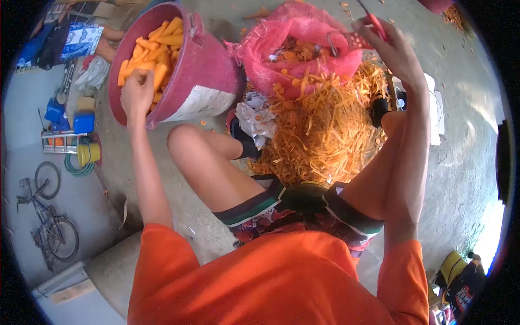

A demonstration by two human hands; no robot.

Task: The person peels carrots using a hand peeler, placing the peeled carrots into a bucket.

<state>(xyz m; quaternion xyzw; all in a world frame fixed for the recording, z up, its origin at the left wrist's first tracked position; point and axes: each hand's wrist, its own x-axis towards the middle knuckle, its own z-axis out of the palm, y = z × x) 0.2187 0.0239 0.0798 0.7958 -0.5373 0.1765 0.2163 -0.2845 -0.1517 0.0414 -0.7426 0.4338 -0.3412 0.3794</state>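
My left hand [136,93] reaches over the rim of a maroon bucket [195,70] full of peeled carrots [157,46], its fingers closed at the pile; what it holds is hidden. At the top right my right hand [390,46] grips a red-handled peeler [374,24] above a pink mesh sack [303,46] that holds unpeeled carrots. A big heap of orange carrot peelings [325,130] lies on the concrete between my bare knees.
A crumpled cloth [254,116] lies beside the peelings. Far below on the left stand a bicycle [49,216], blue containers [73,119] and a coiled hose [81,165]. Another person sits at the top left [81,40].
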